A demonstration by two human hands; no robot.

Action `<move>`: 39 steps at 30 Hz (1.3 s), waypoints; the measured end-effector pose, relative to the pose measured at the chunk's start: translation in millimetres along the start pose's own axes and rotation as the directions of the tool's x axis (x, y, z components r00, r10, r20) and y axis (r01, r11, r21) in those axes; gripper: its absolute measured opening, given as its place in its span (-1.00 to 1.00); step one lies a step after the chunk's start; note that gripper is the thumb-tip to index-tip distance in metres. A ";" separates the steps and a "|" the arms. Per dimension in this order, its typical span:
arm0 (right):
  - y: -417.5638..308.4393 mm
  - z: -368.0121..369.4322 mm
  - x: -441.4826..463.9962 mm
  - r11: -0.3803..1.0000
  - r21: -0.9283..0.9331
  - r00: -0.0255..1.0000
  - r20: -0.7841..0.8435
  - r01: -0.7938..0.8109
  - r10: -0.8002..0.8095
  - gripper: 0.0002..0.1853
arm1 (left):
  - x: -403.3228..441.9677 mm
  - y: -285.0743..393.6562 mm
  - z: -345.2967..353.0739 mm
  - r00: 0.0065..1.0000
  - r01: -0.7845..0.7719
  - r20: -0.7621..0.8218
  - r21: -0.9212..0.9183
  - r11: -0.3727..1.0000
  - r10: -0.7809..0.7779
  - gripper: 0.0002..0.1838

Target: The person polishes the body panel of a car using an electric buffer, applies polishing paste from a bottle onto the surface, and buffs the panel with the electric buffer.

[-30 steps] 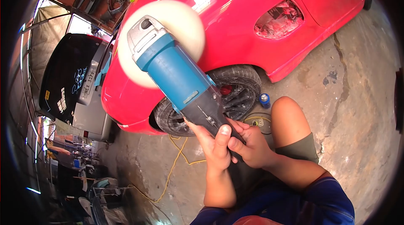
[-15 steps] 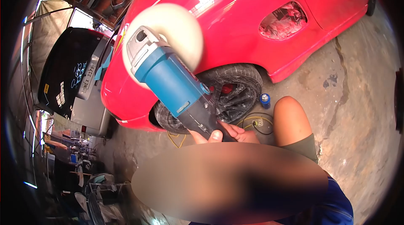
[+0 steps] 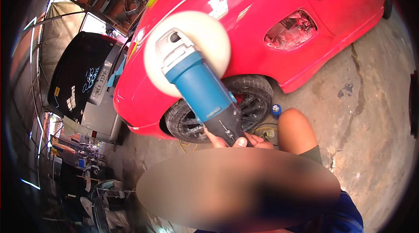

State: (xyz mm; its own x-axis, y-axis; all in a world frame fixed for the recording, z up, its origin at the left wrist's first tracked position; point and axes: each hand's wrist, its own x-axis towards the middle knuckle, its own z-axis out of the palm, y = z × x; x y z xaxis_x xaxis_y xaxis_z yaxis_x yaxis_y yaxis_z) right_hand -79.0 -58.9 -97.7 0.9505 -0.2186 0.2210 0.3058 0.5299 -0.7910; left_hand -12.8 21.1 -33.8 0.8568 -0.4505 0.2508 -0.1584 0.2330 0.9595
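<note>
Polisher [image 3: 203, 87] held out in front, tilted up-left in view, white pad [image 3: 211, 36] over red car [image 3: 262, 10], above wheel [image 3: 255, 108]; can't tell if pad touches paint. Hands side by side at black handle [image 3: 223, 123], palms and forearms under blur. Left hand [image 3: 214, 139]: fingers wrapped round handle's left, thumb tip up. Right hand [image 3: 262, 143]: fingers curled in, gripping right side.

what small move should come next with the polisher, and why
Probably slide the polisher slightly along the red fender: the left hand and right hand both hold its dark handle, and the cream pad overlies the panel in view, though its contact is hidden from this angle.
</note>
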 end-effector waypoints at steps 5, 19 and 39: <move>-2.0 -9.5 -11.3 0.995 0.098 0.999 -0.030 0.033 -0.031 -0.49 | 3.1 5.7 -15.9 0.960 -0.267 0.065 0.515 0.815 0.273 -0.06; 0.3 23.6 -6.5 0.987 0.160 0.995 -0.091 -0.027 0.042 -0.45 | -28.1 193.9 15.5 0.504 -0.856 0.779 0.393 0.336 0.373 -0.79; -4.5 4.5 -35.4 0.977 0.212 0.998 -0.061 -0.002 0.016 -0.24 | 89.7 42.8 14.2 0.937 0.167 0.311 0.002 0.986 -0.159 -0.40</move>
State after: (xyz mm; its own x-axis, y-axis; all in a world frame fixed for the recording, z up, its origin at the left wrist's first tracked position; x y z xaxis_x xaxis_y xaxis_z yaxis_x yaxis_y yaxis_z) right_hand -113.8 -49.8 -99.4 0.9499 -0.2601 0.1733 0.3085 0.6918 -0.6528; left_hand 50.4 -21.6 31.6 0.6752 -0.7274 0.1223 -0.0139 0.1532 0.9881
